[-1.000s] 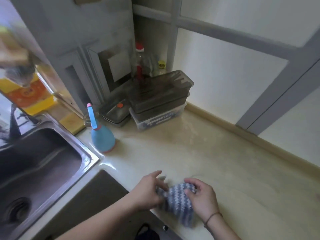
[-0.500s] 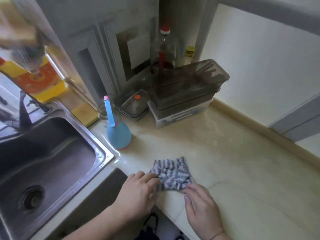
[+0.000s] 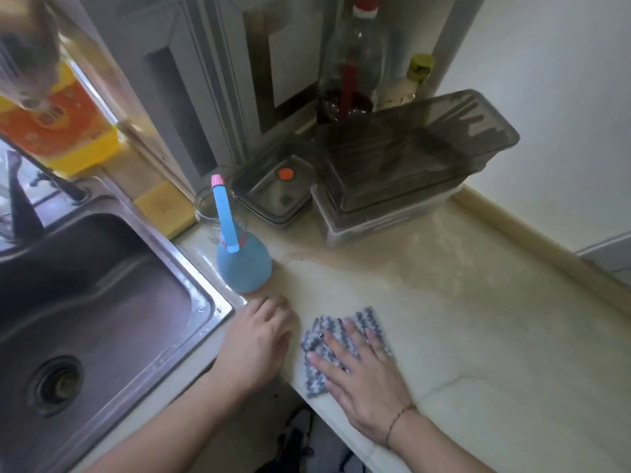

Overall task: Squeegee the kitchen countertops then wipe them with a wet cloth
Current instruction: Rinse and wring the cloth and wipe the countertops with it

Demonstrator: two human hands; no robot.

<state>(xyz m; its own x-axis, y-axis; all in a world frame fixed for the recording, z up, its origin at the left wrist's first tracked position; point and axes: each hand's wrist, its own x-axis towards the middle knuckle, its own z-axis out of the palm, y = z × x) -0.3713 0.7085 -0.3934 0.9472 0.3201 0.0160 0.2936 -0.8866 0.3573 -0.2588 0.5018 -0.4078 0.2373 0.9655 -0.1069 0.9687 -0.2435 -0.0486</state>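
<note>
Right hand (image 3: 365, 377) flat, fingers spread, on striped cloth (image 3: 370, 324); left hand (image 3: 256, 339) loosely curled, empty, on counter (image 3: 478, 319).

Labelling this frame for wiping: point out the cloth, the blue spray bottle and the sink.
cloth (image 3: 367, 324): head view, striped far corner ahead of the fingers.
blue spray bottle (image 3: 244, 268): head view, round body.
sink (image 3: 191, 288): head view, steel right rim.

Two bare hands, left (image 3: 259, 346) and right (image 3: 362, 377); one grey-and-white striped cloth (image 3: 327, 336); one blue spray bottle (image 3: 244, 264); two smoky plastic lidded containers (image 3: 409, 155) (image 3: 273, 189); one steel sink (image 3: 102, 302); two bottles (image 3: 355, 56) (image 3: 409, 80) at the countertop's (image 3: 478, 336) back corner.
</note>
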